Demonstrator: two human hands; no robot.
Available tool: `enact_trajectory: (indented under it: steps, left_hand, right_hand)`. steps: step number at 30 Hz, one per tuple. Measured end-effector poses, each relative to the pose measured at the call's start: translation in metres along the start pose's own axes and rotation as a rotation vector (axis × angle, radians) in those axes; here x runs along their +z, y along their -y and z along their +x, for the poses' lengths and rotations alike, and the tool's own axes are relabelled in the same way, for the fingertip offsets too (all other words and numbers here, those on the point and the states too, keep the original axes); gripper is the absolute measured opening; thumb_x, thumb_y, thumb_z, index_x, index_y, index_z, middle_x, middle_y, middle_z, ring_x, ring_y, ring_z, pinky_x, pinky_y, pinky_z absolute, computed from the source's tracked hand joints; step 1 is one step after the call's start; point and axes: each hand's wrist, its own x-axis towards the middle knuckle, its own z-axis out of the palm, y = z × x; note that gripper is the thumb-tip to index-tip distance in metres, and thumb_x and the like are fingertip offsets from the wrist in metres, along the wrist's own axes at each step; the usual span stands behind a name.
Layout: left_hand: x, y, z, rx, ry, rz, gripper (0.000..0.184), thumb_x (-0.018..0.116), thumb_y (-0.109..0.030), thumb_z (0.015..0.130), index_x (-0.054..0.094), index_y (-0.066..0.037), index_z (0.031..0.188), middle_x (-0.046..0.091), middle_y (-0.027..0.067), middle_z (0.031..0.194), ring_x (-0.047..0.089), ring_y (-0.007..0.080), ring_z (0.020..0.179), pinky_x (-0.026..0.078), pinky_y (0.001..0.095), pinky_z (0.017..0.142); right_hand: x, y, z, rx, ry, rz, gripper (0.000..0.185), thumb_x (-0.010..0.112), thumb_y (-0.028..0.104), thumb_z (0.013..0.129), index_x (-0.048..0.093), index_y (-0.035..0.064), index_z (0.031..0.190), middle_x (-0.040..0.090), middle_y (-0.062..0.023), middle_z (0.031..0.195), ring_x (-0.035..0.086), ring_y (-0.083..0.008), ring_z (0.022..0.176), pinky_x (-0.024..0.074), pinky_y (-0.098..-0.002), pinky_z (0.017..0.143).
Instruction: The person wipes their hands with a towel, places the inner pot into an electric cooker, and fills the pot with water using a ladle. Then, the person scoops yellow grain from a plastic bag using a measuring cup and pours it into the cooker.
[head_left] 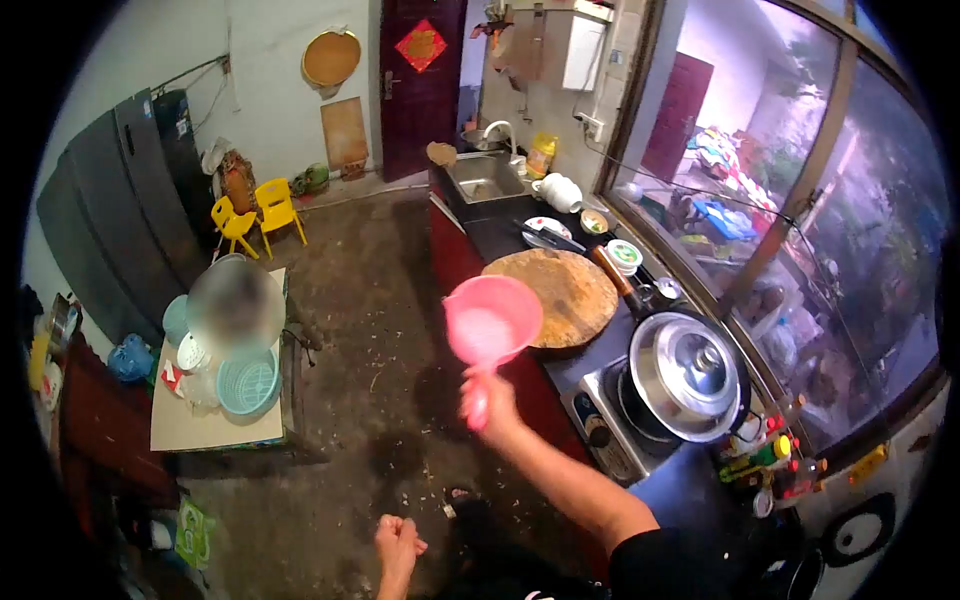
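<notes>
My right hand [492,408] is wrapped round the handle of a pink ladle [493,320], whose round bowl hangs over the counter's front edge, partly in front of a round wooden chopping board [560,290]. Something pale shows inside the bowl, too blurred to name. My left hand [398,543] is low over the floor, its fingers curled; I cannot make out whether anything is in them. To the right of my right hand, a lidded metal pot [685,375] sits on a gas stove [610,425].
A sink [487,178] is at the counter's far end, with stacked white bowls [558,192] nearby. Bottles [770,455] stand right of the stove. A small table [200,435] with a teal basket [248,385] is at the left, yellow chairs [278,207] beyond.
</notes>
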Motion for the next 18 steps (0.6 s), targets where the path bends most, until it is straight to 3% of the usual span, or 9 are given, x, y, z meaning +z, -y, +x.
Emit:
enact_trajectory:
  steps: [4, 5, 6, 9, 11, 12, 15, 16, 18]
  left_hand:
    - [-0.005, -0.021, 0.033, -0.119, -0.064, 0.063, 0.017, 0.057, -0.010, 0.084, 0.047, -0.002, 0.073, 0.053, 0.0065, 0.058, 0.056, 0.0135, 0.045, 0.045, 0.0269, 0.039]
    - [-0.007, -0.027, 0.040, -0.160, -0.100, 0.062, 0.017, 0.057, -0.010, 0.084, 0.048, -0.002, 0.071, 0.053, 0.0066, 0.057, 0.057, 0.0137, 0.046, 0.045, 0.0273, 0.040]
    - [-0.006, -0.022, 0.053, -0.155, -0.126, 0.051, 0.017, 0.057, -0.010, 0.082, 0.051, -0.001, 0.069, 0.056, 0.0076, 0.058, 0.058, 0.0152, 0.048, 0.047, 0.0286, 0.042]
    - [0.001, -0.052, 0.078, -0.037, -0.114, 0.216, 0.026, 0.058, -0.024, 0.080, 0.055, -0.001, 0.068, 0.056, 0.0093, 0.055, 0.058, 0.0170, 0.051, 0.045, 0.0344, 0.048]
    - [0.001, -0.059, 0.100, -0.077, -0.102, 0.226, 0.029, 0.057, -0.026, 0.083, 0.055, -0.001, 0.069, 0.057, 0.0096, 0.055, 0.058, 0.0166, 0.052, 0.043, 0.0349, 0.048]
    - [0.001, -0.077, 0.099, -0.029, -0.115, 0.126, 0.032, 0.054, -0.028, 0.086, 0.055, 0.000, 0.071, 0.056, 0.0087, 0.055, 0.057, 0.0155, 0.051, 0.041, 0.0352, 0.048]
    - [-0.010, -0.032, 0.125, 0.132, -0.092, 0.232, 0.034, 0.052, -0.030, 0.088, 0.056, 0.000, 0.073, 0.057, 0.0078, 0.055, 0.058, 0.0152, 0.051, 0.043, 0.0338, 0.049]
    - [-0.013, -0.066, 0.115, -0.133, -0.135, 0.082, 0.040, 0.051, -0.036, 0.091, 0.056, 0.000, 0.074, 0.057, 0.0074, 0.055, 0.057, 0.0151, 0.050, 0.044, 0.0328, 0.050]
    - [-0.026, -0.082, 0.112, -0.191, -0.131, 0.007, 0.045, 0.050, -0.041, 0.092, 0.057, 0.000, 0.075, 0.057, 0.0074, 0.056, 0.057, 0.0151, 0.048, 0.044, 0.0322, 0.050]
  right_hand:
    - [-0.066, 0.062, 0.134, -0.176, -0.193, 0.258, 0.022, 0.058, 0.028, 0.088, 0.051, 0.0094, 0.079, 0.049, -0.0029, 0.056, 0.043, -0.0146, 0.038, 0.0363, -0.0269, 0.032]
    - [-0.108, 0.075, 0.177, -0.082, -0.127, 0.317, 0.023, 0.056, 0.031, 0.088, 0.051, 0.0110, 0.078, 0.048, -0.0022, 0.056, 0.041, -0.0139, 0.037, 0.0343, -0.0256, 0.031]
    - [-0.187, 0.067, 0.253, -0.243, 0.001, 0.347, 0.020, 0.056, 0.032, 0.088, 0.054, 0.0123, 0.085, 0.049, -0.0005, 0.060, 0.044, -0.0135, 0.043, 0.0383, -0.0260, 0.035]
    - [-0.203, 0.136, 0.265, -0.251, 0.124, 0.211, 0.022, 0.055, 0.031, 0.088, 0.056, 0.0110, 0.097, 0.056, -0.0032, 0.076, 0.053, -0.0155, 0.060, 0.0457, -0.0286, 0.050]
    - [-0.216, 0.161, 0.276, -0.277, 0.229, 0.196, 0.027, 0.055, 0.030, 0.088, 0.058, 0.0102, 0.106, 0.061, -0.0049, 0.086, 0.059, -0.0167, 0.071, 0.0507, -0.0303, 0.059]
    - [-0.219, 0.179, 0.285, -0.296, 0.160, 0.174, 0.028, 0.054, 0.030, 0.088, 0.057, 0.0098, 0.107, 0.061, -0.0053, 0.088, 0.059, -0.0172, 0.073, 0.0504, -0.0306, 0.060]
    - [-0.204, 0.183, 0.312, -0.298, 0.022, 0.104, 0.031, 0.053, 0.032, 0.088, 0.056, 0.0087, 0.109, 0.060, -0.0064, 0.093, 0.058, -0.0184, 0.078, 0.0496, -0.0315, 0.064]
    - [-0.194, 0.182, 0.316, -0.299, 0.001, 0.080, 0.032, 0.052, 0.032, 0.088, 0.056, 0.0083, 0.110, 0.059, -0.0067, 0.095, 0.058, -0.0189, 0.080, 0.0493, -0.0318, 0.065]
    - [-0.172, 0.170, 0.330, -0.283, -0.009, 0.043, 0.035, 0.051, 0.033, 0.089, 0.055, 0.0076, 0.112, 0.059, -0.0075, 0.098, 0.057, -0.0197, 0.083, 0.0488, -0.0324, 0.068]
